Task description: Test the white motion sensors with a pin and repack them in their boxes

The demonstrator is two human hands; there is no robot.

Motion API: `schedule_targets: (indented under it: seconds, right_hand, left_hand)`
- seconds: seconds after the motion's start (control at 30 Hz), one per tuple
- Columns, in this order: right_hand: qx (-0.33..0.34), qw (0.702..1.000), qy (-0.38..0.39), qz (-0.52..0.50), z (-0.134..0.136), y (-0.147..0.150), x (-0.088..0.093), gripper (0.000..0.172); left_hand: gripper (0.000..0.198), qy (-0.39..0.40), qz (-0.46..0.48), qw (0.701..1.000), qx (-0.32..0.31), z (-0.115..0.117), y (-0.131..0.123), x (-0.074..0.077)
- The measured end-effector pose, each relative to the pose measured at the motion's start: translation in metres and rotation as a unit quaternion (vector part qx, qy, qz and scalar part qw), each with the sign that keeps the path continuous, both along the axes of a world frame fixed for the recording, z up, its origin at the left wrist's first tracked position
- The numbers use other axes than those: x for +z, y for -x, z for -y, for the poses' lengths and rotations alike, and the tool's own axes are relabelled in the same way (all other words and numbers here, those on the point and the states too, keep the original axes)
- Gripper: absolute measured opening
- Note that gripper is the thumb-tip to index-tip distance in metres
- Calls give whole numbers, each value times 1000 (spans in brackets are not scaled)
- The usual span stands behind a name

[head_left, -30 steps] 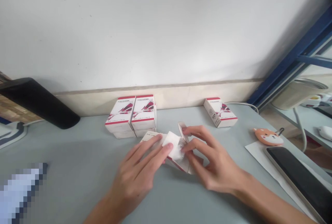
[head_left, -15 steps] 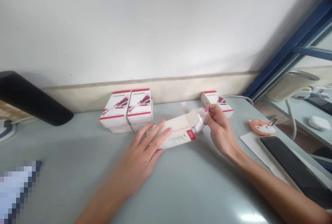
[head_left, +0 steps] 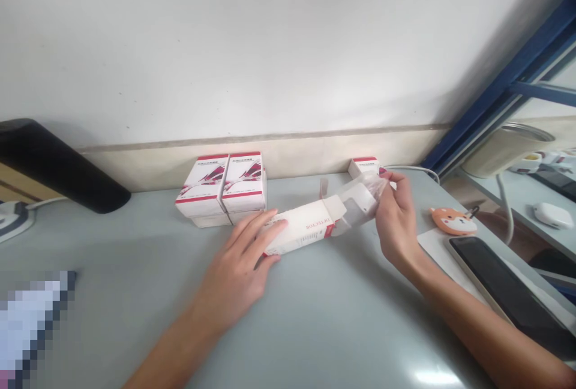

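A white and red detector box (head_left: 299, 227) lies on its side on the grey table, its flaps open at the right end. My left hand (head_left: 243, 254) grips the box's left end, fingers over the top and thumb at the near side. In a clear plastic bag, a white detector (head_left: 360, 200) sticks partway out of the open end. The fingers of my right hand (head_left: 396, 215) are closed on the bag's far right end. Part of the detector is hidden inside the bag folds and the box.
Several stacked boxes (head_left: 222, 185) stand against the wall at left, and another box (head_left: 363, 165) is behind my right hand. A phone (head_left: 508, 293), paper and an orange animal-faced pouch (head_left: 454, 221) lie at right. A black cylinder (head_left: 63, 164) leans at far left.
My right hand has moved right and slightly away, drawing the bagged detector farther out of the box. My left hand still holds the box, which has barely moved.
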State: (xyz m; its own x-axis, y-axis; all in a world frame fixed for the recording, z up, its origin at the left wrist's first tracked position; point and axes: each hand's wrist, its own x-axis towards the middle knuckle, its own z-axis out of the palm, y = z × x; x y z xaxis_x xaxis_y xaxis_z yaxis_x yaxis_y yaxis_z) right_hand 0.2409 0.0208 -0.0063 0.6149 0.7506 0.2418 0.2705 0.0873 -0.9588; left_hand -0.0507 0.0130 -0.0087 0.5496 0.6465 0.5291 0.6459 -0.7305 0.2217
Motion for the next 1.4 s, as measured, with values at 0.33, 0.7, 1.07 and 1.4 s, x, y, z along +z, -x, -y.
schedule_targets:
  seconds: [0.33, 0.7, 1.07, 1.4]
  right_hand:
    - [188, 980, 18, 58, 13, 19, 10, 66]
    - [96, 995, -16, -24, -1, 9, 11, 62]
    - [11, 979, -200, -43, 11, 27, 25, 55]
    - [247, 955, -52, -157, 40, 58, 27, 38]
  left_hand:
    - [45, -15, 4, 1000, -14, 3, -3, 3]
    - [46, 0, -9, 997, -74, 9, -6, 13]
    - [38, 18, 31, 999, 16, 7, -4, 2]
    - [20, 249, 298, 920, 43, 33, -25, 23]
